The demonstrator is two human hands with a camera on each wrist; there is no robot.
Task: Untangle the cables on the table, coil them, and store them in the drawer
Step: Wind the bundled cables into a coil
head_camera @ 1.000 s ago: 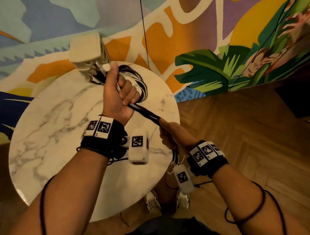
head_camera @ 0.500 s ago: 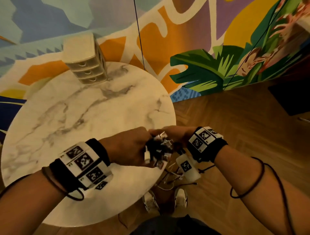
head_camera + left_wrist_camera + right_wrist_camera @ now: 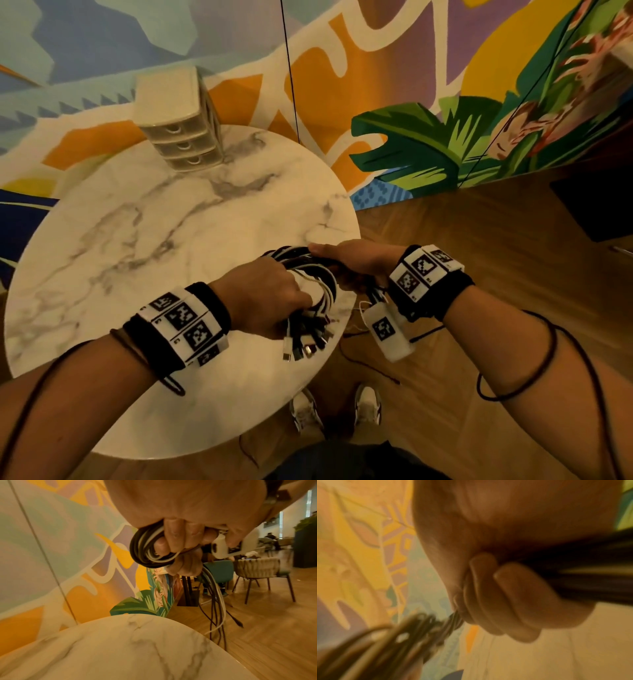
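A bundle of black and white cables [image 3: 310, 265] forms a loop between my hands, above the near right edge of the round marble table [image 3: 154, 240]. My left hand [image 3: 270, 294] grips the loop's near side, and several plug ends [image 3: 305, 347] stick out below it. My right hand [image 3: 356, 263] grips the loop's far right side. In the left wrist view my fingers [image 3: 180, 538] curl round the coiled cables [image 3: 139, 550], and loose ends [image 3: 217, 601] hang toward the floor. The blurred right wrist view shows fingers [image 3: 505, 595] wrapped round dark cables [image 3: 590, 580]. A small cream drawer unit [image 3: 178, 137] stands at the table's far edge, all drawers closed.
A painted mural wall rises behind the table, with a thin black cord [image 3: 289, 68] running down it. Wooden floor lies to the right and my shoes [image 3: 305, 411] show below the table edge. Chairs [image 3: 257, 569] stand further off.
Both hands have come from beside the drawer unit back to the table's near right edge with the cables. The bunched cables have since spread into a loop between the hands.
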